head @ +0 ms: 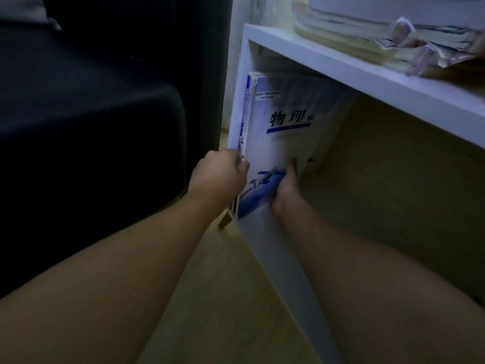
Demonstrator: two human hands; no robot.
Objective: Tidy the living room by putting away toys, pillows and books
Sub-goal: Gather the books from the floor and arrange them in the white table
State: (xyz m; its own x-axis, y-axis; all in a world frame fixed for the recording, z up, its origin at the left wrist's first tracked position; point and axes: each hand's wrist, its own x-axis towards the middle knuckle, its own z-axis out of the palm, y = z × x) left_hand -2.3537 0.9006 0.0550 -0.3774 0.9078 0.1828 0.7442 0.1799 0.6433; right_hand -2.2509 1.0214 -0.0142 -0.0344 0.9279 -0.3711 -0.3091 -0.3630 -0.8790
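Standing between both hands [252,179], book [283,132] inside white shelf [341,74].

We record the book [283,132] cover as white with dark blue characters, a blue underline and a blue picture low down. We note the shelf unit [367,77] white, the sofa [91,114] black, the floor [223,298] pale wood-toned.

Dim room, low light. Pale wood-look floor [217,298]. White open shelf unit [367,82] at right, standing on short wooden leg [225,221]; beige back panel inside. Dark sofa-like furniture [86,122] at left, close beside unit. Dark curtain [183,35] behind it. Pale wall [270,10] above shelf.
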